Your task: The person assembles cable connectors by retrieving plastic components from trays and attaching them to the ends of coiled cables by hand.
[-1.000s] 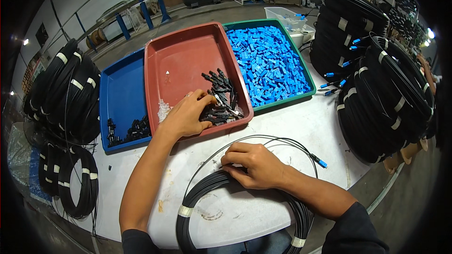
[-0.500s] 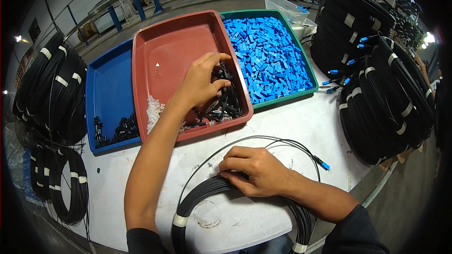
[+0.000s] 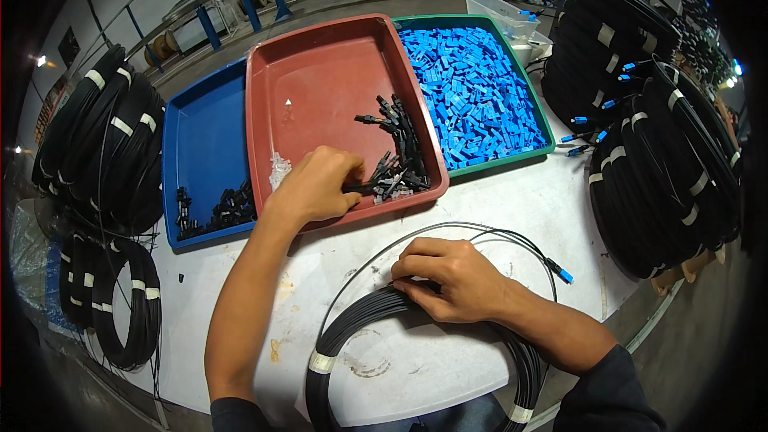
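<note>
My left hand [image 3: 318,184] is low in the red tray [image 3: 320,228], near its front wall. Its fingers curl down beside a pile of black connector parts [image 3: 410,148]; what lies between the fingertips is hidden, though a black piece shows next to them. On the table, a coil of black cable [image 3: 364,314] bound with white tape lies in front of me. My right hand [image 3: 448,278] rests on top of this coil, its thumb and fingers closed around black cable. A loose cable loop ends in a blue connector [image 3: 566,276] to the right.
A blue tray [image 3: 204,128] with black parts stands left, and a green tray [image 3: 540,152] full of blue connectors [image 3: 472,96] right. Large cable coils stand at the left [image 3: 100,144] and right [image 3: 660,176]. Small clear pieces [image 3: 279,170] lie in the red tray.
My left hand has moved nearer and down from the upper part of the black pile to the tray's front. My right hand stays on the coil. The whole view has shifted slightly.
</note>
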Demonstrator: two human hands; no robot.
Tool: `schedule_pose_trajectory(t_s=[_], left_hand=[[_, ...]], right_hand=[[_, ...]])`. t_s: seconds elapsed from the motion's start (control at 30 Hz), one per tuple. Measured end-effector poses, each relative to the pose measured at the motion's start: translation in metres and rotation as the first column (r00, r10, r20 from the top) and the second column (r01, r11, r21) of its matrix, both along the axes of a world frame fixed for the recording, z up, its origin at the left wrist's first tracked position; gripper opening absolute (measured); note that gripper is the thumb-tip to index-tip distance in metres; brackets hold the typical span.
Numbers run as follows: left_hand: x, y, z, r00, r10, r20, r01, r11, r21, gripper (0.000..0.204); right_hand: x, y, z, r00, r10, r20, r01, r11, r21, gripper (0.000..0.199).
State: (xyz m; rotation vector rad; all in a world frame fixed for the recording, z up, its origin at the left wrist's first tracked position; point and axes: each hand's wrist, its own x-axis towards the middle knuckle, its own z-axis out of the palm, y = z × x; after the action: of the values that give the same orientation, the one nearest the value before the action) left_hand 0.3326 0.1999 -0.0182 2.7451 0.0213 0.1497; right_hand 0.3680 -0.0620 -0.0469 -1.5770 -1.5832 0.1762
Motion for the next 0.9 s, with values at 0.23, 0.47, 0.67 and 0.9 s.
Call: schedule_pose_trajectory(t_s=[0.23, 0.47, 0.67, 0.9], left_hand=[[0.026, -0.002, -0.014, 0.919, -0.248, 0.306, 0.211, 0.966, 0.147, 0.025], [0.05, -0.007, -0.024, 0.812, -0.269, 0.518, 0.235, 0.963, 0.13, 0.031], [0.042, 0.001, -0.021, 0.831, -0.062, 0.553, 0.037, 0.998, 0.056, 0.018], [0.018, 0.002, -0.007, 0.982, -0.026, 0.187, 0.05, 0.991, -0.127, 0.017]], right_hand=[[-0.001, 0.0, 0.0, 1.0, 0.005, -0.009, -0.006, 1.0, -0.019, 0.012], [0.0, 0.001, -0.001, 1.0, 0.004, -0.014, -0.004, 1.0, -0.016, 0.012], [0.001, 0.001, -0.004, 1.0, 0.014, -0.007, -0.014, 1.0, 0.005, 0.012], [0.0, 0.001, -0.001, 1.0, 0.014, -0.013, -0.014, 1.0, -0.009, 0.011]])
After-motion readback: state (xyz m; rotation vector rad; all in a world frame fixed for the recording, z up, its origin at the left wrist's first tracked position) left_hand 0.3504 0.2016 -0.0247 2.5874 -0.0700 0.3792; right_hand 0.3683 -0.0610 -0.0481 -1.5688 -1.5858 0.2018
